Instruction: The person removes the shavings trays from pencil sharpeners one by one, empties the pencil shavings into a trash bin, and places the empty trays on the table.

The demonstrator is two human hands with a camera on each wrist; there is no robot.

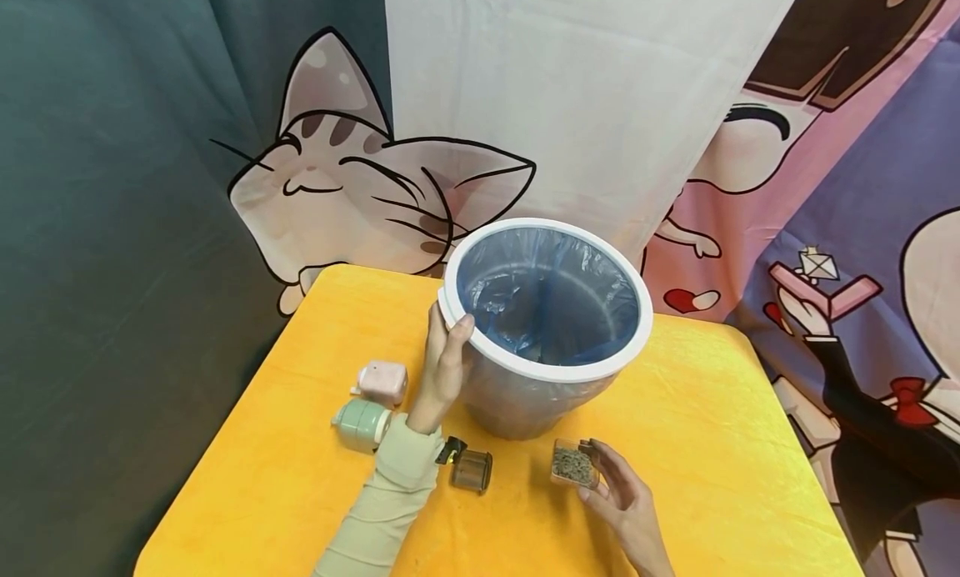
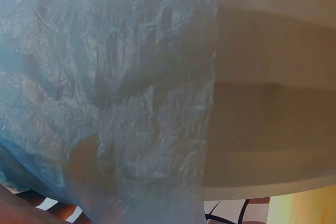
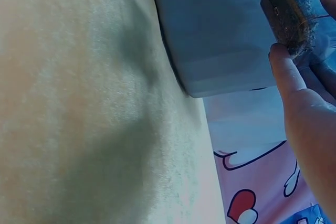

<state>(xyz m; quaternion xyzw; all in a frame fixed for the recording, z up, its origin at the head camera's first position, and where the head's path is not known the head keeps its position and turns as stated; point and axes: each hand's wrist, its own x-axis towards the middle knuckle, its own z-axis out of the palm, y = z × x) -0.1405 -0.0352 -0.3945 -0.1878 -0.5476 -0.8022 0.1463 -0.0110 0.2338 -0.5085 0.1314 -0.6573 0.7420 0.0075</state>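
My left hand [image 1: 442, 373] grips the white rim of a trash bin [image 1: 551, 375] at its left side, thumb over the top. The bin leans, its mouth facing me, and a thin bluish bag [image 2: 152, 124] lines it and folds down over the outside. In front of the bin, my right hand [image 1: 628, 506] pinches a small see-through box [image 3: 278, 11] between thumb and fingers. Fluffy grey-brown bits [image 1: 573, 465] fill this box up to its open top. In the right wrist view the box is held above the yellow cloth, near the bin's wall.
Left of my left forearm lie a pink rounded device [image 1: 384, 382] and a green one [image 1: 362, 424]. A translucent brown cup-like box [image 1: 472, 471] lies beside my left cuff. The yellow cloth [image 1: 712, 444] covers the table; cartoon-printed curtains [image 1: 600, 77] hang behind it.
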